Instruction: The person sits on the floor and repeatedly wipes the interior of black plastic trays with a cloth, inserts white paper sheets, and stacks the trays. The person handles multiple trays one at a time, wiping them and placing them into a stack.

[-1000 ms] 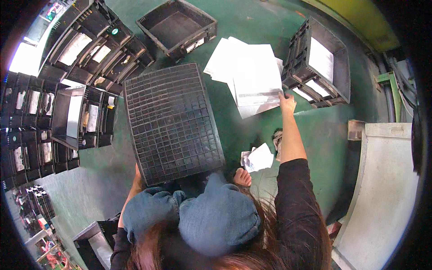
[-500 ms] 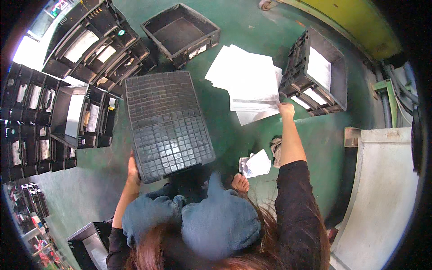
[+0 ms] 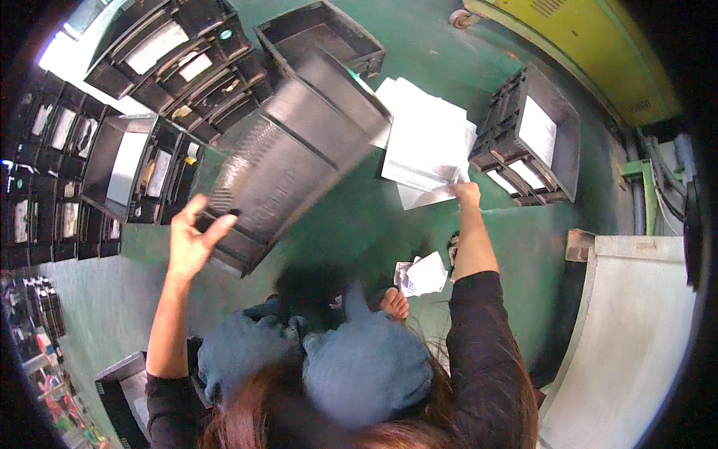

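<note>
Black crate (image 3: pixel 299 142) tilted above the green floor (image 3: pixel 359 232), left hand (image 3: pixel 193 238) at its near end, thumb and fingers apart, whether truly pinching I can't tell; a slack grip could let it twist down onto the paper sheets (image 3: pixel 428 131)! Right hand (image 3: pixel 467 194) pinches their near corner, and an uneven tug could crease or scatter them.

Both hands (image 3: pixel 191 238) (image 3: pixel 467 195) grip, stretched forward, well apart.
</note>
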{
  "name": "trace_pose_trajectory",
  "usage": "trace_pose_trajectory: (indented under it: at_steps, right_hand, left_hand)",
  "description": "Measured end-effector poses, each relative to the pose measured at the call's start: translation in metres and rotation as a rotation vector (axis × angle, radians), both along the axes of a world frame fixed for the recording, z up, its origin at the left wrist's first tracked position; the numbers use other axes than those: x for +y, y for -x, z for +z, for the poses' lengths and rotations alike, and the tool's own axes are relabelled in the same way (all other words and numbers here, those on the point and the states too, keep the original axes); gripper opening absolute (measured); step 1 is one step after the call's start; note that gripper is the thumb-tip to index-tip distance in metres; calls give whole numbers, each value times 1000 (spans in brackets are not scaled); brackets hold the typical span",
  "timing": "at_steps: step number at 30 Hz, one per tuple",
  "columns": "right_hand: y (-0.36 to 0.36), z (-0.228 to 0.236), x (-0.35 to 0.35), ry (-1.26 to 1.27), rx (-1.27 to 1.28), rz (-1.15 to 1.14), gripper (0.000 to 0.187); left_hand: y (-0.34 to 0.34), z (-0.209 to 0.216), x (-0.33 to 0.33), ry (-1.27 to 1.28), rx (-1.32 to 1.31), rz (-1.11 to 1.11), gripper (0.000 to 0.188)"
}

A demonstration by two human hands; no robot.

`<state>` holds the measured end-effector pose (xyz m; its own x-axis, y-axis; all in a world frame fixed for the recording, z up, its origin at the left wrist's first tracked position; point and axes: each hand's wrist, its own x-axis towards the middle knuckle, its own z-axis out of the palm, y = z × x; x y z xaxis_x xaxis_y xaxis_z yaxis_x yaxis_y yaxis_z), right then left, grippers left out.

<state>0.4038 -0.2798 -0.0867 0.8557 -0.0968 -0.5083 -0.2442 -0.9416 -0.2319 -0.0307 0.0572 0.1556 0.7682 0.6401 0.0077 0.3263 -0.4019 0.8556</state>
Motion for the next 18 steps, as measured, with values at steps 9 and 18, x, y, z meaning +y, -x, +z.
trace_pose_trajectory:
  at_steps: [9, 18]
  right_hand:
    - [-6, 195, 47, -793, -372, 219, 15]
    - [241, 181, 177, -229, -557, 1939, 18]
  left_hand:
    - [32, -95, -12, -937, 186, -531, 30]
    - [57, -146, -22, -797, 258, -560, 36]
